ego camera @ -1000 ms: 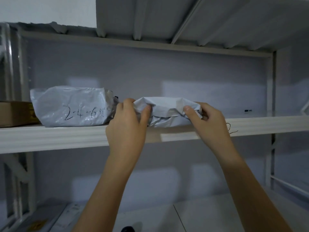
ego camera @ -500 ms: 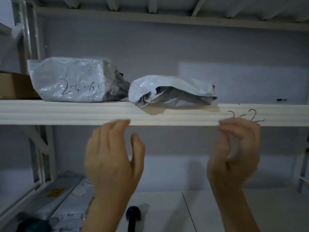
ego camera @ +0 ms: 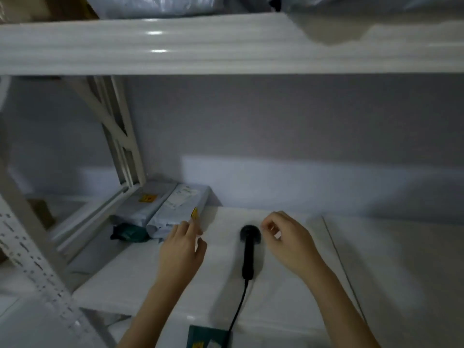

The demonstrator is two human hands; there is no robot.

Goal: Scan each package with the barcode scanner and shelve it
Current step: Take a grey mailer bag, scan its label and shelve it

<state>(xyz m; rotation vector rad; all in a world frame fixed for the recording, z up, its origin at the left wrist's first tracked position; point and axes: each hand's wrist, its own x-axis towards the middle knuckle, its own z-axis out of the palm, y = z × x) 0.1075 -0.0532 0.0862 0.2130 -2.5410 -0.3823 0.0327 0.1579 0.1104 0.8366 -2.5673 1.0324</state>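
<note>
Just left of right hand (ego camera: 291, 243), barcode scanner (ego camera: 249, 249)

I see a black barcode scanner (ego camera: 249, 249) with a black cable (ego camera: 238, 310) lying on a white table (ego camera: 288, 297). The two grey packages (ego camera: 175, 209) carry small yellow stickers, one also a white label. A dark green bag (ego camera: 129, 232) sits beside them. The shelf (ego camera: 175, 46) is glossy white, the wall (ego camera: 301, 121) grey.
</note>
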